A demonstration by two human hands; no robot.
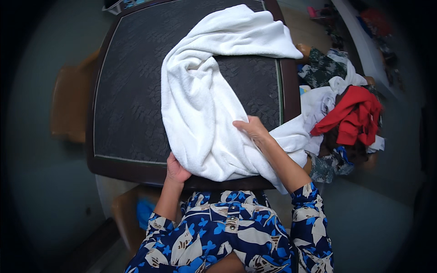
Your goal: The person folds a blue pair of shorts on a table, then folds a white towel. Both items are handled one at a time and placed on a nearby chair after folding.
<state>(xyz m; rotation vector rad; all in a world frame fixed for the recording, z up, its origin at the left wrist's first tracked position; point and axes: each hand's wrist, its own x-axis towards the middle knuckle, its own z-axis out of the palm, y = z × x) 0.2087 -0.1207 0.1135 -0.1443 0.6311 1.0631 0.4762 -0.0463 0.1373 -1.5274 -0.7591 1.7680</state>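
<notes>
A large white terry towel (201,102) lies bunched in a curve over the dark, leaf-patterned top of a table (129,88). Its far end spreads towards the table's right rim, and its near part falls over the front edge. My right hand (254,131) grips the towel's right border, the thumb on top and the other fingers mostly beneath. At the lower left corner of the towel my left hand (177,170) holds the cloth from below, with its fingers partly hidden under it. Folds hide much of the towel's shape.
Right of the table, clothes are heaped on a seat: a red garment (356,114), camouflage cloth (324,66) and white pieces (315,99). A brown chair (70,102) stands at the left. Another chair (123,208), with something blue on it, is at the near left.
</notes>
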